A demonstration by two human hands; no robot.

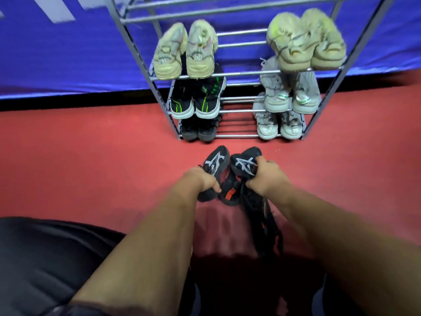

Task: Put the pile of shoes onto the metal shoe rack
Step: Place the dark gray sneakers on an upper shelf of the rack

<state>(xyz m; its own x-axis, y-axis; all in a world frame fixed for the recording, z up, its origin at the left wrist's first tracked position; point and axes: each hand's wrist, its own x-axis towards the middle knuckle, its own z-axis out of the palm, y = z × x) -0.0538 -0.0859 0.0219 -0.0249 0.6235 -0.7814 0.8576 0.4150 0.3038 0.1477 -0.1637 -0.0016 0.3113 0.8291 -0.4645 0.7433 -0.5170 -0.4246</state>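
Observation:
My left hand (202, 180) grips a black shoe with a grey pattern (216, 161), held just above the red floor. My right hand (266, 176) grips its matching black shoe (245, 163) beside it. More black shoes (259, 208) lie under and behind my right hand, one with an orange tag (230, 194). The metal shoe rack (241, 74) stands a little beyond, with cream shoes on its upper shelf, black-green and grey pairs on the middle one, black and white pairs at the bottom. The middle of each shelf is bare.
A blue banner (68, 53) hangs behind the rack. Red floor (91, 156) spreads all around. A black cushion or bag (45, 258) sits at my lower left, close to my left forearm.

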